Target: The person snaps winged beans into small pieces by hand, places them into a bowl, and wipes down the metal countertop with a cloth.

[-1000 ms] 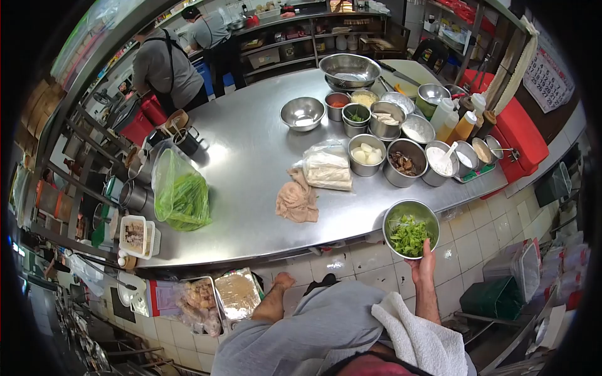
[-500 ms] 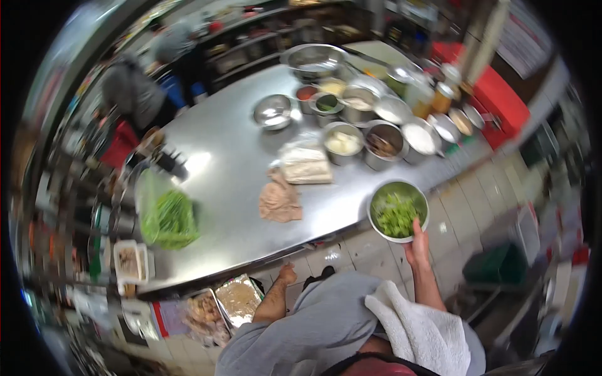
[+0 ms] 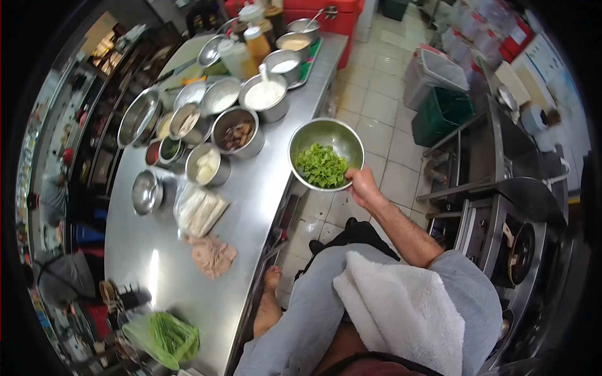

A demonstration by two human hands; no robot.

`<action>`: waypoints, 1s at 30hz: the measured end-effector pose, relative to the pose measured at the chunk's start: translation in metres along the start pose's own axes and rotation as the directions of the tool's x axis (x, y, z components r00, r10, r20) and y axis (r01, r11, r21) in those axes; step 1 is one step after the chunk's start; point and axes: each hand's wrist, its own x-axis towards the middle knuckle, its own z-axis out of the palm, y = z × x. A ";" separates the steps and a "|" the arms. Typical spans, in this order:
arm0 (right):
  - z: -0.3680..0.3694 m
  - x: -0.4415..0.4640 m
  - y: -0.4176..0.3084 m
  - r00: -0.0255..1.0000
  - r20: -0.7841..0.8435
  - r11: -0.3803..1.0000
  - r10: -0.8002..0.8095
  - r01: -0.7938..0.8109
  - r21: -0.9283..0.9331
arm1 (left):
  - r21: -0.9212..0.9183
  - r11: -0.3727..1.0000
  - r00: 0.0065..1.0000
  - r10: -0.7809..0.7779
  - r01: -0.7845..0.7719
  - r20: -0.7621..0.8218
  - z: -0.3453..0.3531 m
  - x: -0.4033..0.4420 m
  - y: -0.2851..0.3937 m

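My right hand [image 3: 364, 187] grips the rim of a round metal bowl [image 3: 342, 135], its thumb at the inner edge. Chopped green leaves [image 3: 322, 166] lie in the bowl, which hangs above the floor just off the table's edge. Low beside that edge is my left hand [image 3: 273, 276], small in view and away from the bowl; its fingers are too unclear to read. Nearest to it on the table lie a crumpled pinkish-brown cloth [image 3: 213, 255] and a plastic-wrapped pale block [image 3: 200, 210].
The steel table [image 3: 188, 301] bears metal containers, squeeze bottles [image 3: 257, 45] and a bag of greens [image 3: 169, 338]. Right of me stand a stove with a black pan [image 3: 522, 254] and a green bin [image 3: 442, 114]. Two people work beyond the table at left.
The view has swung right, bringing the stove and bins into sight. The bowl stays in my right hand, and its leaves are still inside. My left hand remains low near the table edge.
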 end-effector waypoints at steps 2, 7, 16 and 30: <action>-0.024 0.004 -0.001 0.999 0.038 0.999 -0.009 0.008 0.039 | 0.309 0.926 0.967 0.248 -0.218 -0.060 0.002 0.027 0.003; -0.066 0.035 -0.021 1.000 -0.020 0.995 0.008 -0.006 0.098 | -0.068 0.989 0.990 0.135 -0.133 0.027 0.003 0.012 0.123; -0.171 0.100 -0.126 0.968 -0.134 0.976 -0.213 0.216 0.005 | 0.157 0.978 0.989 0.124 -0.136 0.084 0.105 0.066 0.229; -0.227 0.167 -0.161 0.996 0.088 0.998 -0.031 0.035 -0.044 | -0.817 0.570 0.690 0.626 -0.087 0.363 0.236 -0.015 0.649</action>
